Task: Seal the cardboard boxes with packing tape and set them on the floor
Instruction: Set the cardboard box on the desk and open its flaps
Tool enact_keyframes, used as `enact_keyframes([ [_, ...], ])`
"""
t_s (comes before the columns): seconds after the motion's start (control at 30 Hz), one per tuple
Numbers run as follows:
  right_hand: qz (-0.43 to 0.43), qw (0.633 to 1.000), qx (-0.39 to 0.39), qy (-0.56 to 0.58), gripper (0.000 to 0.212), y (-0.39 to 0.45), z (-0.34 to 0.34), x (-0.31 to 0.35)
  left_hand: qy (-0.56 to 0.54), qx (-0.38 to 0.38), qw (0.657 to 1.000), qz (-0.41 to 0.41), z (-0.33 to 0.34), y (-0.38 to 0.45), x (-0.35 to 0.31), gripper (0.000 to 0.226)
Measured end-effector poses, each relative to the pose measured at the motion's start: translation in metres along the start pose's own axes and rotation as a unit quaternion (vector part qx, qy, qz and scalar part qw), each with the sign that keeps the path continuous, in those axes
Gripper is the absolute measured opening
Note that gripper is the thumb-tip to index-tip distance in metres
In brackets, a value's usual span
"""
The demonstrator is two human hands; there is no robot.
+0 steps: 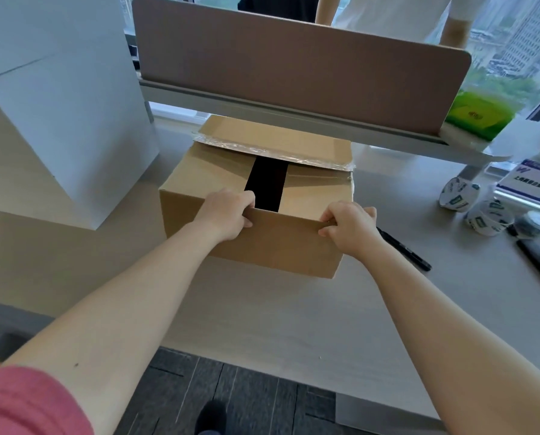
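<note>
A brown cardboard box (278,246) stands on the pale desk (262,315), its top partly open with a dark gap in the middle. The far flap carries a strip of clear tape along its edge. My left hand (227,213) grips the upper edge of the near flap at its left end. My right hand (347,224) grips the same edge near the right corner. Two rolls of printed packing tape (458,194) (488,219) lie on the desk to the right, with a darker roll (533,224) beside them.
A large white box (58,120) stands at the left. A brown desk divider (293,73) runs across the back, with people standing behind it. A black marker (403,248) lies right of the box. Green packets (478,114), papers and a dark device sit at the right. Dark carpet lies below.
</note>
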State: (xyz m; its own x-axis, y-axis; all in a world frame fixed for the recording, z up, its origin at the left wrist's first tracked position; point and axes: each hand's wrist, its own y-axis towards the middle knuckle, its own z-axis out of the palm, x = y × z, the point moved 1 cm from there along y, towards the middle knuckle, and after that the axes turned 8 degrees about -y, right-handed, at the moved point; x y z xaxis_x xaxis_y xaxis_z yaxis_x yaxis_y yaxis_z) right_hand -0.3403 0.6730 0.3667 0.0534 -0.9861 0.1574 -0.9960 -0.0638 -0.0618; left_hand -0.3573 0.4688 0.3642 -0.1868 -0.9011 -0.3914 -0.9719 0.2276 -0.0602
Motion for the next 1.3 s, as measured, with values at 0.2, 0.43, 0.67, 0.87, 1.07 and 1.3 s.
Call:
enact_keyframes([
  [0.2, 0.047, 0.994, 0.019, 0.100, 0.026, 0.007, -0.009, 0.001, -0.022, 0.038, 0.999, -0.007, -0.001, -0.009, 0.000, 0.019],
  [0.43, 0.218, 0.908, -0.030, 0.356, 0.025, 0.046, -0.014, 0.017, -0.161, 0.148, 0.973, -0.067, -0.023, 0.007, 0.003, 0.033],
  [0.67, 0.345, 0.610, -0.008, 0.713, 0.042, 0.071, -0.019, 0.023, -0.164, 0.035, 0.984, -0.057, -0.030, 0.052, 0.022, 0.038],
  [0.87, 0.304, 0.623, -0.145, 0.706, 0.027, 0.088, -0.020, 0.026, -0.144, -0.078, 0.986, 0.025, -0.038, 0.076, 0.033, 0.046],
  [1.07, 0.235, 0.858, -0.215, 0.403, 0.045, 0.113, -0.029, 0.026, -0.095, -0.122, 0.985, 0.071, -0.053, 0.106, 0.034, 0.050],
  [1.3, 0.137, 0.959, -0.149, 0.199, 0.056, 0.154, -0.026, 0.026, -0.002, -0.072, 0.995, 0.073, -0.052, 0.159, 0.041, 0.054],
])
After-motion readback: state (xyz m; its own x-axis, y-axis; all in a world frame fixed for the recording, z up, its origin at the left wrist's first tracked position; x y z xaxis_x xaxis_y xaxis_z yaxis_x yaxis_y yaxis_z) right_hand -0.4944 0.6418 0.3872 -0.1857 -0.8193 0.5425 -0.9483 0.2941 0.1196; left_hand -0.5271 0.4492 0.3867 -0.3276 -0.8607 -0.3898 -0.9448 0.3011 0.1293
